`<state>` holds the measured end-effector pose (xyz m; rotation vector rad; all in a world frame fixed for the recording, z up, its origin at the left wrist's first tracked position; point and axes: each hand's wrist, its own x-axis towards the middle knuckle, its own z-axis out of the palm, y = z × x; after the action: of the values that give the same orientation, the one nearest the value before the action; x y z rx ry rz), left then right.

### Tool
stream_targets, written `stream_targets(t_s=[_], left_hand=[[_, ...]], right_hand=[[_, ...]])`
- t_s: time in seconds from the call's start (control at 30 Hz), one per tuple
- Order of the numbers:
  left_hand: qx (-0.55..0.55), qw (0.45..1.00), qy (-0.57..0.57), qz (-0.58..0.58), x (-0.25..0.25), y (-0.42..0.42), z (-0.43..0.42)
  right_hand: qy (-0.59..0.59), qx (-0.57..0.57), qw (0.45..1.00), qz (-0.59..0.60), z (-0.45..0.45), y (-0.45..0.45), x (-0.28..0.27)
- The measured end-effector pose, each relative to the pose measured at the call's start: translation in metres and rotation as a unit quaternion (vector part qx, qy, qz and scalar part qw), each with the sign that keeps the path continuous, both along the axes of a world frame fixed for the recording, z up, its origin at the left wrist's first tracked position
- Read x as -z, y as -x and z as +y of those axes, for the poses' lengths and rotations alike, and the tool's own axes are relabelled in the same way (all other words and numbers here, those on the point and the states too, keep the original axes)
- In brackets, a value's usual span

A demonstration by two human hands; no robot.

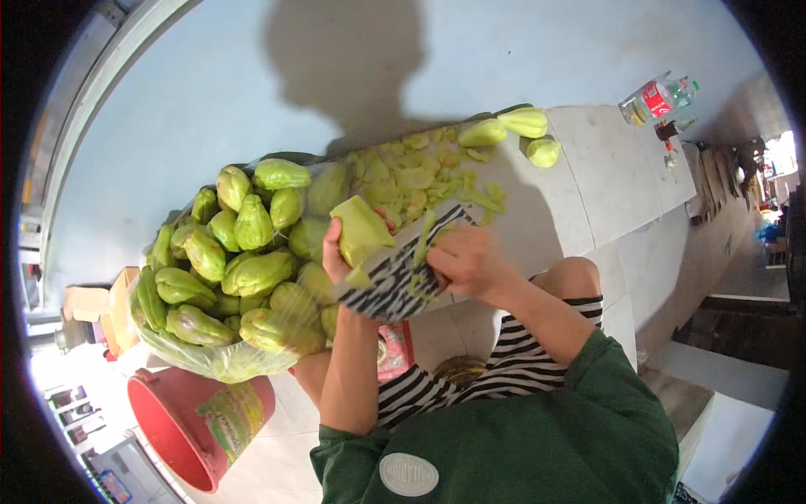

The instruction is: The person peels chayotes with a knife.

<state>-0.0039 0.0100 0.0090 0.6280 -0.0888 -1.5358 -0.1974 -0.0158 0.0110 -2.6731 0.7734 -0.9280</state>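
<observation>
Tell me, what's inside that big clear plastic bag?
The plastic bag holds a heap of green, pear-shaped vegetables, some seen through its film. Whatever lies beneath the upper ones is covered, so their full number can't be told.

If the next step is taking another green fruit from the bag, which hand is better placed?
Probably the left hand: it is nearer the plastic bag, but holds the pale fruit. The right hand is farther away.

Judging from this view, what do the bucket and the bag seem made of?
The red bucket looks like smooth plastic, probably moulded: even colour, thin rim. The bag seems thin, glossy plastic film: it wrinkles, and green fruits show through.
</observation>
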Motion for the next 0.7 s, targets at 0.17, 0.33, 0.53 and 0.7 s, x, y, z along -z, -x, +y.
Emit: stream_targets(t_s=[0.17, 0.33, 0.53, 0.7], left_hand=[[-0.042, 0.997, -0.055, -0.036, -0.01, 0.007, 0.005], [0.006, 0.997, 0.013, -0.076, 0.004, -0.004, 0.0], [-0.006, 0.998, 0.004, -0.059, -0.003, 0.003, 0.002], [0.044, 0.998, 0.018, -0.051, 0.006, -0.004, 0.002]], right_hand=[[-0.072, 0.055, 0.996, 0.008, -0.008, 0.004, 0.019], [-0.06, 0.012, 0.998, -0.005, 0.0, 0.003, -0.001], [-0.098, 0.039, 0.994, 0.006, -0.004, 0.007, 0.011], [-0.086, -0.006, 0.996, 0.015, 0.0, 0.005, -0.001]])
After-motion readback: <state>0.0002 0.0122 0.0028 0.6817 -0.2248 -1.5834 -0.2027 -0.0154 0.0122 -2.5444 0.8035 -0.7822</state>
